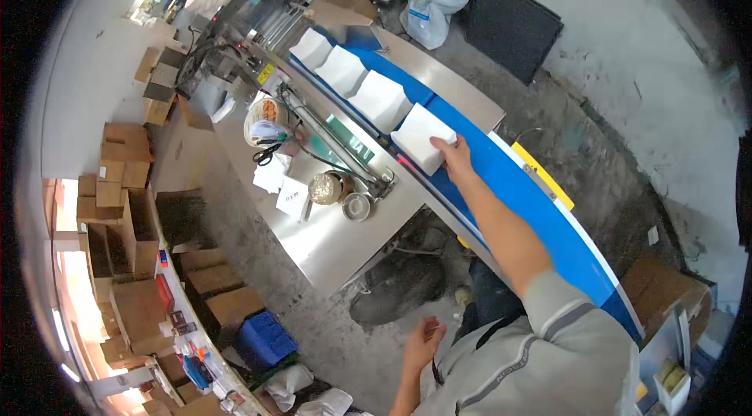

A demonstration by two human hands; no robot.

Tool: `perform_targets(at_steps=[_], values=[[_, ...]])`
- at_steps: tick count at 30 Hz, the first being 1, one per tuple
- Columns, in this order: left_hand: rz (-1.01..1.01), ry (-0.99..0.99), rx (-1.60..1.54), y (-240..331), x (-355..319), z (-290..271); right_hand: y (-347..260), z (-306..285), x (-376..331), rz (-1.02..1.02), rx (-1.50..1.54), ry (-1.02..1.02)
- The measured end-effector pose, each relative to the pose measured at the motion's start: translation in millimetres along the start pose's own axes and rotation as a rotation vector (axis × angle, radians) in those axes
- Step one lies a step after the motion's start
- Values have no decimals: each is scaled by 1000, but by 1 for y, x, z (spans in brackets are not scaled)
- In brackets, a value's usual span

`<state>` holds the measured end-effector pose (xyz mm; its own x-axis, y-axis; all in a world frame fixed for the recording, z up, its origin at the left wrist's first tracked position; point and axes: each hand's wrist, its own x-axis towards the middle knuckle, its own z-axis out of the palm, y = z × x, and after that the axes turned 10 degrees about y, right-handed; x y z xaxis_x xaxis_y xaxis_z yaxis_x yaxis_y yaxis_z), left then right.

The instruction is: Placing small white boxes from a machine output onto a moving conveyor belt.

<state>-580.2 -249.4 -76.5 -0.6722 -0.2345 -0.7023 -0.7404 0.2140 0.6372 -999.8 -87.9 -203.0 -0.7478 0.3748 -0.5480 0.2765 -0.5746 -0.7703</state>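
A: What fills the frame?

B: A long blue conveyor belt [540,204] sweeps from the upper centre to the lower right, edged by a steel table [329,244] at centre. Stacked cardboard boxes [117,181] crowd the left edge, and a dark mat [509,24] leans at the top.

A: And on the belt?

B: Four white packs ride in a row. The nearest white pack [421,138] sits just above centre, half on the belt and half over the table's edge; three more white packs [345,71] trail toward the machine [251,16] at upper left.

A: The hands?

B: The right hand [456,157] reaches up from the lower right, fingers spread flat against the near pack's corner, pressing rather than clasping. The left hand [423,341] hangs low at bottom centre, fingers loosely curled, holding nothing that I can see.

A: Smaller items?

B: A tape roll [265,114], scissors [266,153], paper slips [291,197] and a small round tin [356,207] sit on the table.

A: The risk?

B: As I judge it, a one-handed push on a corner could turn the pack or tip it off the belt, and the following packs could bunch up behind it.
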Motion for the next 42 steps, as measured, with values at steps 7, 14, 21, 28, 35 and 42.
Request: perform_targets(at_steps=[7,14,21,28,35,42], values=[[136,-26,134,-15,-19,-14,-23,-18,-9,-20,-253,90],[377,-84,15,-48,-38,-9,-73,-186,-113,-120,-30,-238],[380,-434,1,-40,-111,37,-150,-384,-396,-232,-101,-58],[733,-817,432,-73,-194,135,-144,-576,-588,-463,130,373],[822,-1119,780,-142,-307,241,-58,-728,-741,-574,254,700],[795,-1359,1057,-286,-467,342,38,-887,-884,-517,476,922]])
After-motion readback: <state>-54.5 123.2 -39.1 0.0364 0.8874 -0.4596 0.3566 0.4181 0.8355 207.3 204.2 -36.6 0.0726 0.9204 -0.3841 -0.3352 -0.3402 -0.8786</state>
